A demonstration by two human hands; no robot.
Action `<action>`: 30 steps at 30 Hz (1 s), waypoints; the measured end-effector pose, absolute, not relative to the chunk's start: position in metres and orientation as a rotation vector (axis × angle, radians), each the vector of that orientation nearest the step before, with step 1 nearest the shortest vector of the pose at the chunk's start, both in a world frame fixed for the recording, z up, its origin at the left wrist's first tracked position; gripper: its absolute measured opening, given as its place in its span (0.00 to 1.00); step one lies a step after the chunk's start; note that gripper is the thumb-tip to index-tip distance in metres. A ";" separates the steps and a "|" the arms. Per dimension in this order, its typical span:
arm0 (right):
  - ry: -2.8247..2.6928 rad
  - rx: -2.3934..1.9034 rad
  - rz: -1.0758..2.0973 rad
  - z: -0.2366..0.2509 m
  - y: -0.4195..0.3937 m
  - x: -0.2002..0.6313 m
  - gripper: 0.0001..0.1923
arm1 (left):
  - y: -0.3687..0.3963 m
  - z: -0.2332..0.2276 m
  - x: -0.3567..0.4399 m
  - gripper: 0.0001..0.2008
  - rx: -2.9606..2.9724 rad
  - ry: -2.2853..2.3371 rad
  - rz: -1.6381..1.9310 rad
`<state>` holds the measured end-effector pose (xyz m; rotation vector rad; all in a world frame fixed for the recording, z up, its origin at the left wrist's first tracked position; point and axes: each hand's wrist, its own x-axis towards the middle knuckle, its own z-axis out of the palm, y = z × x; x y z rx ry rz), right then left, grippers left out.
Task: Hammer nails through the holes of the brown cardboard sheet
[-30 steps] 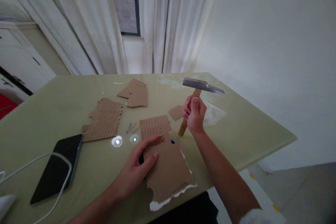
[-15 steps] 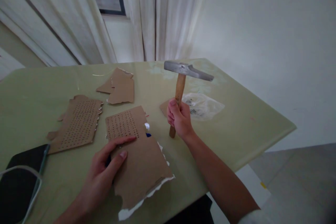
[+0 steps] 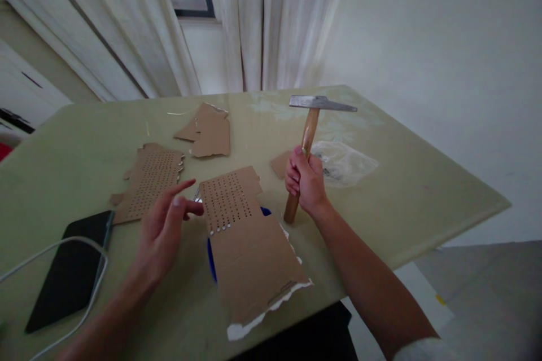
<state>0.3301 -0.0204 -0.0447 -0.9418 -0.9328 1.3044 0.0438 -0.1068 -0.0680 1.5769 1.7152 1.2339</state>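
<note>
Gripping the hammer (image 3: pixel 312 124) in your right hand (image 3: pixel 305 179), fingers wrapped tight around the lower part of the wooden handle. Hammer stands near upright, handle butt touching the table (image 3: pixel 423 192), steel head at 12 o'clock above your fist, roughly level. Your left hand (image 3: pixel 163 228) hovers open, fingers spread loose and holding nothing, index pointing toward 2 o'clock, fingertips just beside the left edge of the punched cardboard sheet (image 3: pixel 248 237). That sheet lies flat at table centre, at 9 o'clock from the hammer butt, hole grid on its far half, torn white edge on the near end, overhanging the table's near edge a bit. Blue thing (image 3: pixel 210 251) peeks out under the sheet's left side; can't tell what it is. Small shiny bits (image 3: pixel 197 196) by your left fingertips, too blurred to name. Second perforated cardboard piece (image 3: pixel 150 180) sits at 10 o'clock from the main sheet, apart from it. Plain cardboard scraps (image 3: pixel 209 132) farther back at 12 o'clock. Small cardboard bit (image 3: pixel 280 164) just behind your right hand. Clear plastic bag (image 3: pixel 347 162) at 2 o'clock from your right hand, close by. Black phone (image 3: pixel 70 268) with a white cable (image 3: pixel 51 248) looped over it lies at 8 o'clock, well apart from the sheet.
</note>
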 end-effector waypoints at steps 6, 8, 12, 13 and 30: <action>-1.006 -0.909 1.374 -0.047 -0.023 0.329 0.33 | -0.088 -0.072 0.017 0.22 1.870 2.172 0.931; -1.019 -0.885 1.413 -0.049 -0.023 0.330 0.32 | -0.085 -0.082 0.017 0.24 2.027 2.130 0.776; -1.028 -0.844 1.449 -0.052 -0.023 0.331 0.31 | -0.081 -0.097 0.019 0.21 2.120 2.142 0.576; -1.030 -0.839 1.451 -0.052 -0.023 0.331 0.31 | -0.080 -0.099 0.019 0.20 2.105 2.153 0.545; -1.084 -0.874 1.406 -0.053 -0.024 0.330 0.30 | -0.082 -0.098 0.015 0.18 2.054 2.134 0.412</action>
